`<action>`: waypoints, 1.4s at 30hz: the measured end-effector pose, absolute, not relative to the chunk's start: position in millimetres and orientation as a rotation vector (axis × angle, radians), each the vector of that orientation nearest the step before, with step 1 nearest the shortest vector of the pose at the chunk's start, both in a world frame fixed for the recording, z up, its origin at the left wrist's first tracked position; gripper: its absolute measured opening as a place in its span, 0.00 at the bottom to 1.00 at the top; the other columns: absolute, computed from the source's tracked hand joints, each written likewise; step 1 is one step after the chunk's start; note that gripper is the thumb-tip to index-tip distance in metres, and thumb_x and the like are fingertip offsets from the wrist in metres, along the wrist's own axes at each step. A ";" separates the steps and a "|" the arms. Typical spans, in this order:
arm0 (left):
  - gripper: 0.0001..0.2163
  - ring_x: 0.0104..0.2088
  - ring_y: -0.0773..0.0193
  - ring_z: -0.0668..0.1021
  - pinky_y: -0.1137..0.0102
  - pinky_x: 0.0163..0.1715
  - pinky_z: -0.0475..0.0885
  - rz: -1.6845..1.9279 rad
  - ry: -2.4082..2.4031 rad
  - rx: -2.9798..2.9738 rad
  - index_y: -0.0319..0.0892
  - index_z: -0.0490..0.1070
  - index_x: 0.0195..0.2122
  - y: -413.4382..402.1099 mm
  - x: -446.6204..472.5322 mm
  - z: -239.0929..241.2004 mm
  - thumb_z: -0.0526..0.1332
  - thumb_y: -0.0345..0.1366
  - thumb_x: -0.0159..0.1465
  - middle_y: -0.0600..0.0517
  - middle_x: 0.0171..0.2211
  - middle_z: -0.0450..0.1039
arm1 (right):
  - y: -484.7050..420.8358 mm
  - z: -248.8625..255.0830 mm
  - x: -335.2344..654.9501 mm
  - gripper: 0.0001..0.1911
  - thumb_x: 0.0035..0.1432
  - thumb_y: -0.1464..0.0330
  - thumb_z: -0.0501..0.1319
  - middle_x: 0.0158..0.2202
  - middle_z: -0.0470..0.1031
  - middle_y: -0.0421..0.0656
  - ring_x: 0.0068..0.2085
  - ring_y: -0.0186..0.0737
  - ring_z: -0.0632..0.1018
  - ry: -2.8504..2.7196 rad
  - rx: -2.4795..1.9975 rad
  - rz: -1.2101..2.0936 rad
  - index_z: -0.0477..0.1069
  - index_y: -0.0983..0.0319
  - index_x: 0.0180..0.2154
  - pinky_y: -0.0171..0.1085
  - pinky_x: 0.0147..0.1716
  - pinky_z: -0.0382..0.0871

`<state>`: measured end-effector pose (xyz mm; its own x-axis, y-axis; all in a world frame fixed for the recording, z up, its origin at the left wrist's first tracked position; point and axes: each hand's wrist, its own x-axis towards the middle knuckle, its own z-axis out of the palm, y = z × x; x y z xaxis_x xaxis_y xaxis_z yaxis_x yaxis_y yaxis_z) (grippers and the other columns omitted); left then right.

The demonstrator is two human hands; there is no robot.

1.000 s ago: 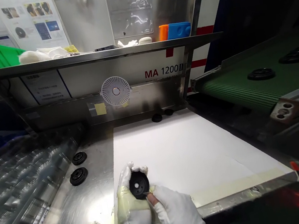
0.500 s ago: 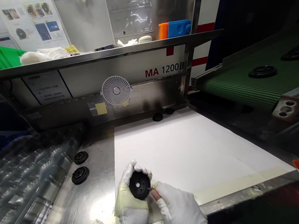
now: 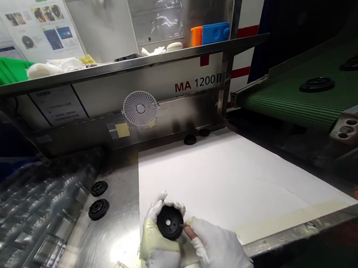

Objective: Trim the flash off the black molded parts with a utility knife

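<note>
A black round plastic wheel (image 3: 172, 234) with a light centre hole rests in my left hand (image 3: 160, 247), whose gloved fingers wrap round its far rim. My right hand (image 3: 215, 247), gloved in white with the thumb tip bare, is closed in a pinch at the wheel's right edge. A tiny thin tip shows between thumb and wheel; what it belongs to is hidden by the fingers. Both hands are over the near left edge of a white sheet (image 3: 227, 176). On the bare metal to the left lie two similar black wheels, one nearer (image 3: 98, 209) and one farther (image 3: 99, 188).
Clear plastic trays (image 3: 36, 222) stand at left. Two black parts, one of them round (image 3: 190, 139), sit at the sheet's back edge. A green conveyor belt (image 3: 282, 94) carrying black wheels runs at right. Above the table is a metal shelf (image 3: 139, 63), with a white fan (image 3: 140, 108) below it.
The wheel has turned slightly in my left hand, so its small holes sit differently. The right hand stays pinched at the rim. The whole view has shifted a little.
</note>
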<state>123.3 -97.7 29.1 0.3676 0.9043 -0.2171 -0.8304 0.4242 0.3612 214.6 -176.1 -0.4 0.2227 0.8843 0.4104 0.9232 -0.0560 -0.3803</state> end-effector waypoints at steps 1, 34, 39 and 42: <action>0.06 0.26 0.66 0.74 0.68 0.31 0.74 1.147 0.418 0.191 0.39 0.71 0.33 -97.3 125.6 28.6 0.61 0.27 0.53 0.52 0.24 0.69 | -176.4 -2.2 212.4 0.15 0.65 0.61 0.43 0.26 0.73 0.36 0.25 0.39 0.73 -1.669 -1.926 -0.096 0.65 0.54 0.32 0.37 0.23 0.50; 0.05 0.26 0.65 0.75 0.68 0.31 0.74 1.135 0.472 0.219 0.40 0.71 0.33 -105.2 130.7 25.2 0.62 0.28 0.54 0.52 0.24 0.70 | -181.3 -6.8 213.7 0.14 0.64 0.63 0.45 0.27 0.73 0.36 0.27 0.39 0.74 -1.604 -1.943 -0.012 0.66 0.54 0.33 0.36 0.24 0.53; 0.07 0.33 0.59 0.77 0.64 0.34 0.75 1.235 0.447 0.244 0.44 0.71 0.36 -117.2 134.3 29.5 0.61 0.31 0.55 0.48 0.29 0.73 | -181.2 -6.9 202.8 0.15 0.64 0.63 0.44 0.24 0.72 0.35 0.24 0.36 0.73 -1.617 -1.854 -0.118 0.64 0.56 0.28 0.35 0.22 0.52; 0.11 0.39 0.54 0.77 0.59 0.36 0.75 1.202 0.449 0.258 0.43 0.71 0.40 -117.8 132.7 30.5 0.59 0.32 0.55 0.44 0.35 0.74 | -181.3 -5.8 204.8 0.16 0.65 0.63 0.44 0.23 0.72 0.36 0.23 0.36 0.72 -1.609 -1.860 -0.149 0.63 0.57 0.28 0.36 0.21 0.51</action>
